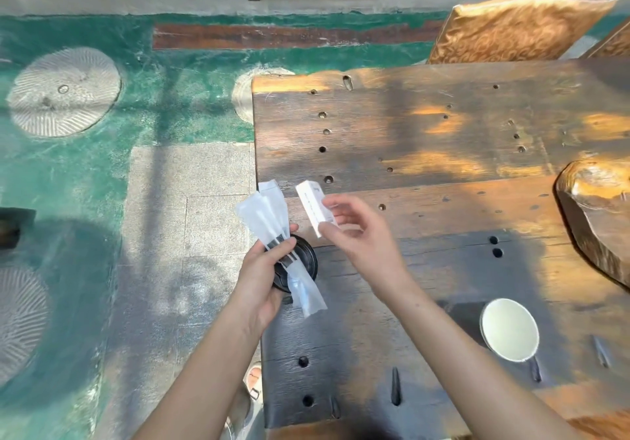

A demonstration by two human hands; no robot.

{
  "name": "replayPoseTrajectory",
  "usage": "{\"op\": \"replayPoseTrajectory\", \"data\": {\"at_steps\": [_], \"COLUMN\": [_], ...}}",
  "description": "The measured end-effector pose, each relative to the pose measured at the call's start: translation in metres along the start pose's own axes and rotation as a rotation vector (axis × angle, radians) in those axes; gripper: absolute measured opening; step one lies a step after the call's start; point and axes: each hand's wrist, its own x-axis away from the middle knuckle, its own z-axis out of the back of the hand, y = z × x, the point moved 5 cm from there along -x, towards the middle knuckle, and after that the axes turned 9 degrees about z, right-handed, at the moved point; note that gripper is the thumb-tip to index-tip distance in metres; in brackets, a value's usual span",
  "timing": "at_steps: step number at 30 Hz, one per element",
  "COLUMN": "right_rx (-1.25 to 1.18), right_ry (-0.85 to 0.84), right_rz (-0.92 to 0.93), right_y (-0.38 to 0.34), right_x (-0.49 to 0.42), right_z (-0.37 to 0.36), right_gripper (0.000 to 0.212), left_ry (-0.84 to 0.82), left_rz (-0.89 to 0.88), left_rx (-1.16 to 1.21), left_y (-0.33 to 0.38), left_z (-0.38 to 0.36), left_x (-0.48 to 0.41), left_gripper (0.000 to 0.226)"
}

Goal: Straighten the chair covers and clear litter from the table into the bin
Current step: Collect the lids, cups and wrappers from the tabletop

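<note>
Head view, looking down at corner of wooden table (443, 139), paved ground to the left. Left hand (262, 276) clamped on bundle of litter: black lid (308, 257) underneath, clear plastic wrappers (269, 214) fanned up and away from thumb, one wrapper end hanging down toward wrist. Bundle held just off table's left edge, roughly over the corner. Right hand (354, 225) pinching small white box (313, 208) between thumb and fingertips, other fingers loosely spread; box in the air just above table, long axis running up-left to down-right, upper end pointing at wrappers. Box just beside bundle, not touching; gap between the two hands small. Looks like mid-gather, box likely about to be passed into left hand's stack, so key relation: bundle lies left and slightly below box, left thumb must lift to admit it. Risk: loose wrappers slipping out when grip eases. White paper cup (509, 329) on its side on table near right forearm, well apart from both hands, right hand nearer, mouth facing camera, seems not yet collected. Chair with golden patterned cover (511, 30) at far side of table, cover state hard to judge from here. Bin not visible in frame. Task judged partly done, litter in hand but not binned
</note>
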Motion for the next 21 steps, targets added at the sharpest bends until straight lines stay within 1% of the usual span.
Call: {"op": "replayPoseTrajectory", "data": {"at_steps": [3,4,6,8,10,12,14,16,18,19,20,21], "right_rx": [-0.149,-0.172,-0.173,-0.125,-0.027,0.07,0.122,0.174,0.208,0.209,0.206,0.203], "right_ry": [-0.008,-0.002,0.028,0.048,0.058,0.061,0.053,0.043,0.042,0.032,0.014,-0.006], "right_rz": [-0.062,-0.073,-0.071,-0.057,-0.028,-0.005,0.025,0.068,0.091,0.099,0.103,0.101], "right_y": [-0.005,-0.005,-0.002,0.001,0.002,0.002,0.0,-0.003,-0.005,-0.005,-0.004,-0.003], "right_x": [0.036,0.045,0.056,0.064,0.068,0.071,0.074,0.077,0.086,0.091,0.096,0.101], "right_z": [-0.016,-0.019,-0.021,-0.019,-0.017,-0.013,-0.011,-0.008,-0.005,-0.004,-0.002,0.002], "right_gripper": [0.027,0.028,0.03,0.032,0.033,0.035,0.036,0.037,0.04,0.042,0.045,0.047], "left_ry": [-0.057,-0.07,-0.083,-0.093,-0.114,-0.144,-0.182,-0.193,-0.177,-0.153,-0.126,-0.092], "left_rz": [-0.003,0.009,0.023,0.027,0.035,0.033,-0.003,-0.057,-0.044,-0.021,0.0,0.013], "left_rx": [0.07,0.095,0.15,0.191,0.207,0.195,0.148,0.07,0.004,0.0,-0.001,-0.002], "left_y": [-0.003,-0.005,-0.007,-0.011,-0.015,-0.018,-0.018,-0.021,-0.031,-0.037,-0.042,-0.048], "left_z": [-0.011,-0.014,-0.017,-0.016,-0.015,-0.016,-0.019,-0.021,-0.022,-0.022,-0.023,-0.023], "left_x": [0.012,0.016,0.024,0.029,0.034,0.037,0.04,0.041,0.037,0.034,0.033,0.031], "left_gripper": [0.026,0.024,0.027,0.04,0.052,0.052,0.057,0.076,0.089,0.09,0.085,0.075]}}
